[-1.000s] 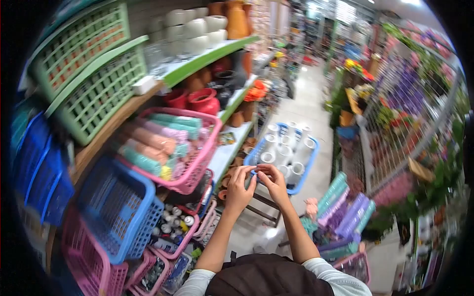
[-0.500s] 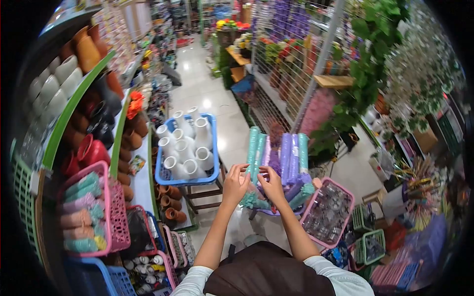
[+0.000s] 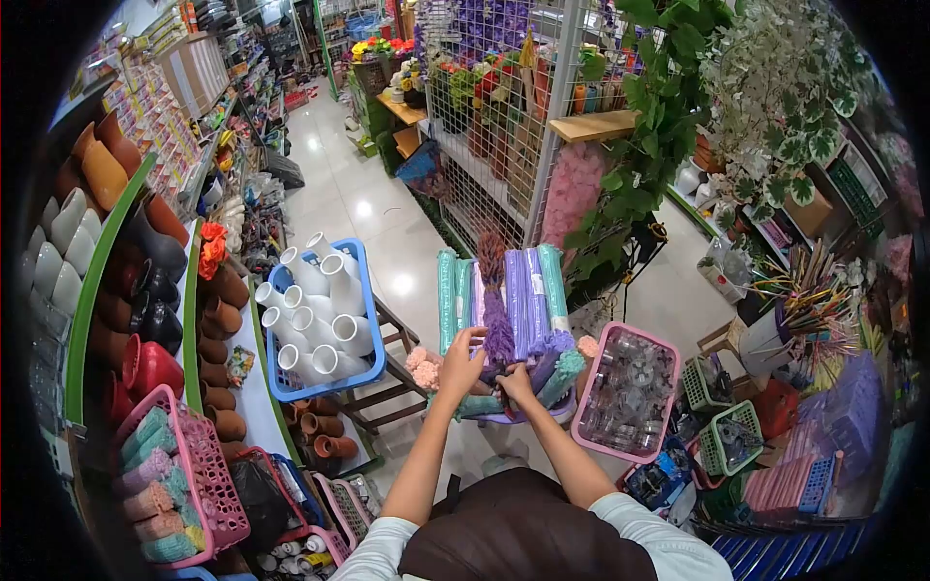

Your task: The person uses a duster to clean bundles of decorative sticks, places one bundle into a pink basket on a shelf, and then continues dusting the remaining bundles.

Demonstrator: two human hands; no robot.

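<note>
My right hand is closed around the dark lower end of a bunch of purple and reddish-brown dried-looking flowers. The bunch points away from me, over rows of wrapped bundles. Just left of it is my left hand, fingers curved and apart; whether they touch the purple blooms I cannot make out. Under and around the hands are a teal wrapped bundle, a lilac wrapped bundle and peach flower heads. They rest in a lilac basket, mostly hidden.
At left, a blue basket of white vases stands on a wooden stool. A pink basket with clear glassware is at right. Pottery shelves line the left side; a wire rack stands ahead beside the tiled aisle.
My right hand has closed on the flower bunch, which now stands out above the bundles. My left hand has parted from the right one. The view has turned to the right.
</note>
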